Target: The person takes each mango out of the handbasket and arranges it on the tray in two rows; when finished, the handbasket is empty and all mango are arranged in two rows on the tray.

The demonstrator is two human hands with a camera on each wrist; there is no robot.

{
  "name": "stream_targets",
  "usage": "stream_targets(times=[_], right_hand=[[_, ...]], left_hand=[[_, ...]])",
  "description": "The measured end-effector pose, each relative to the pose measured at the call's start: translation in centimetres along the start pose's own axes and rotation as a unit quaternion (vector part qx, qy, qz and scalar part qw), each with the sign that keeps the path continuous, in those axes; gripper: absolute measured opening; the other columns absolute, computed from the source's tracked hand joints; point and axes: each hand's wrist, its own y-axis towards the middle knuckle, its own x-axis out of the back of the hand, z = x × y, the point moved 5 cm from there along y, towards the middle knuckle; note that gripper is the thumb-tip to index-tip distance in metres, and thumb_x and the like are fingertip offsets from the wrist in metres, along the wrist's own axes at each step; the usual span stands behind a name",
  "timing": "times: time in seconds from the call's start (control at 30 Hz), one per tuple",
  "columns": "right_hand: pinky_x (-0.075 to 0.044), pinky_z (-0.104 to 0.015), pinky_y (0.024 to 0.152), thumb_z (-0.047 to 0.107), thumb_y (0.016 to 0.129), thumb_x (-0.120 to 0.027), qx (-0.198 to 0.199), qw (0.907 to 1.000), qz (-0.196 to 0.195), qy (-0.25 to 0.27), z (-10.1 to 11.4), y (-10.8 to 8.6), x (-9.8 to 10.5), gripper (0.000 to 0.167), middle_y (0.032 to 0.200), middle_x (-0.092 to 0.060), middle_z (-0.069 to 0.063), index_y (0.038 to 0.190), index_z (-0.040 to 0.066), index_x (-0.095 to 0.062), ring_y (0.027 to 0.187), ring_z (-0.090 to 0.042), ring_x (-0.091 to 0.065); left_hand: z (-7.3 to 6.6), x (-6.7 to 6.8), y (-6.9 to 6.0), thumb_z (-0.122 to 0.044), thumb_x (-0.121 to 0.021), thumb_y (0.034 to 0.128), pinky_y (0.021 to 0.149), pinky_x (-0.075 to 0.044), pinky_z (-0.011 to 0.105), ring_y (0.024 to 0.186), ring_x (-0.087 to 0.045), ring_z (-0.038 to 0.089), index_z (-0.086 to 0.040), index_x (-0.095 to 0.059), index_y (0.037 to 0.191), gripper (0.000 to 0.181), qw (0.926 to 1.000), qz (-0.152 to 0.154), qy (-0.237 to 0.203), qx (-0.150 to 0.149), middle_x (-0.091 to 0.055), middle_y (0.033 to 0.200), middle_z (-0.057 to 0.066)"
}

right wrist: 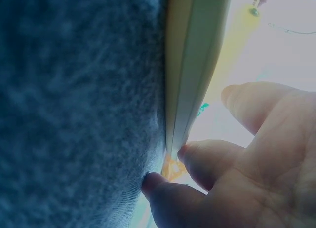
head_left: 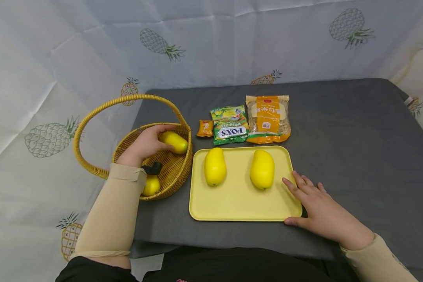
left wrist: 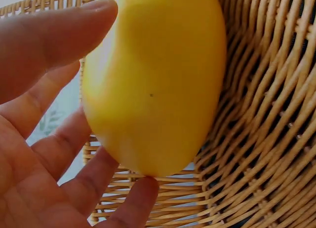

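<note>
Inside a wicker basket (head_left: 178, 176), my left hand (head_left: 146, 143) grips a smooth, oblong yellow fruit (head_left: 174, 142). The left wrist view shows the thumb and fingers (left wrist: 74, 188) around one side of this fruit (left wrist: 153, 90). Another yellow fruit (head_left: 151, 185) lies lower in the basket, partly hidden by my wrist. Two similar fruits, one on the left (head_left: 215, 167) and one on the right (head_left: 262, 169), lie apart on a pale yellow tray (head_left: 232, 207). My right hand (head_left: 315, 207) rests with spread fingers at the tray's right edge.
Behind the tray lie a small orange packet (head_left: 205, 128), a green FOX'S candy bag (head_left: 230, 124) and a clear-and-orange snack bag (head_left: 268, 119). The basket's tall handle (head_left: 78, 137) arches over its left side. A dark grey cloth (head_left: 356, 149) covers the table.
</note>
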Motion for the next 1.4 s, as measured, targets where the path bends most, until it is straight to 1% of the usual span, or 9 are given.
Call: stream_targets(times=[0.23,0.4,0.53,0.67,0.87,0.97,1.13,1.27,1.4], right_hand=[[-0.023,-0.086,0.118,0.06,0.086,-0.09,0.002,1.0,0.001,-0.001,0.1,0.0,0.0,0.113,0.183,-0.019,-0.023,0.175,0.018,-0.035,0.159,-0.063,-0.028],[-0.022,-0.086,0.118,0.06,0.086,-0.09,0.0,1.0,0.003,0.001,0.0,0.0,0.0,0.113,0.184,-0.017,-0.022,0.175,0.018,-0.035,0.16,-0.062,-0.028],[-0.022,-0.086,0.119,0.06,0.085,-0.09,-0.002,1.0,0.004,0.004,0.0,0.1,-0.1,0.113,0.184,-0.016,-0.021,0.175,0.018,-0.035,0.16,-0.062,-0.027],[-0.021,-0.086,0.119,0.061,0.085,-0.089,-0.002,0.9999,0.007,0.009,0.0,0.2,-0.2,0.113,0.184,-0.017,-0.022,0.175,0.018,-0.035,0.16,-0.062,-0.027],[-0.021,-0.086,0.119,0.062,0.085,-0.089,-0.004,0.9999,0.01,0.009,0.0,0.3,-0.2,0.113,0.184,-0.017,-0.022,0.175,0.019,-0.035,0.161,-0.062,-0.026],[-0.021,-0.086,0.119,0.062,0.085,-0.089,-0.003,0.9999,0.01,0.008,0.0,0.4,-0.2,0.113,0.184,-0.017,-0.022,0.175,0.019,-0.036,0.161,-0.061,-0.026],[-0.021,-0.086,0.119,0.063,0.085,-0.089,-0.002,0.9999,0.01,0.008,0.0,0.4,-0.2,0.113,0.184,-0.016,-0.021,0.175,0.019,-0.036,0.161,-0.061,-0.026],[-0.02,-0.086,0.119,0.063,0.085,-0.088,-0.006,0.9998,0.013,0.013,-0.1,0.4,-0.2,0.113,0.184,-0.015,-0.021,0.175,0.02,-0.035,0.162,-0.061,-0.025],[-0.019,-0.087,0.119,0.063,0.085,-0.089,-0.008,0.9997,0.015,0.018,-0.2,0.4,-0.2,0.113,0.184,-0.015,-0.022,0.175,0.02,-0.035,0.162,-0.061,-0.024]], left_hand=[[0.4,-0.5,0.2,-0.01,-0.085,0.0962,0.122,-0.044,0.057,0.146,-0.051,0.039,-0.013,-0.055,0.164,0.074,0.9995,0.013,0.024,0.015,-0.05,0.168,0.017],[0.3,-0.8,0.1,-0.012,-0.084,0.0967,0.116,-0.047,0.057,0.137,-0.056,0.038,-0.009,-0.061,0.158,0.065,0.9979,0.027,0.057,0.011,-0.058,0.161,0.018],[0.2,-0.8,0.0,-0.015,-0.085,0.0966,0.114,-0.048,0.057,0.132,-0.057,0.039,-0.01,-0.064,0.154,0.061,0.9964,0.024,0.08,0.017,-0.061,0.156,0.018],[0.3,-0.6,-0.1,-0.02,-0.086,0.0971,0.117,-0.047,0.059,0.135,-0.058,0.039,-0.011,-0.064,0.154,0.062,0.9955,0.013,0.09,0.026,-0.06,0.157,0.018],[0.1,0.3,-0.8,-0.028,-0.085,0.0991,0.119,-0.044,0.06,0.141,-0.055,0.04,-0.013,-0.061,0.157,0.065,0.9954,-0.043,0.082,0.028,-0.056,0.163,0.017],[-0.6,0.8,-1.8,-0.033,-0.085,0.0998,0.121,-0.042,0.06,0.147,-0.051,0.04,-0.015,-0.061,0.158,0.066,0.9936,-0.084,0.073,0.018,-0.055,0.164,0.016],[-2.1,1.3,-3.8,-0.035,-0.087,0.0989,0.117,-0.048,0.061,0.142,-0.054,0.038,-0.018,-0.061,0.158,0.066,0.9884,-0.148,0.034,0.009,-0.056,0.162,0.013],[-3.8,1.4,-5.1,-0.036,-0.086,0.099,0.111,-0.053,0.058,0.134,-0.058,0.036,-0.02,-0.06,0.16,0.068,0.9854,-0.17,0.003,-0.005,-0.056,0.161,0.011],[-5.6,1.0,-6.5,-0.037,-0.086,0.0987,0.101,-0.056,0.044,0.124,-0.061,0.032,-0.022,-0.06,0.16,0.068,0.9838,-0.176,-0.028,-0.021,-0.06,0.155,0.009]])
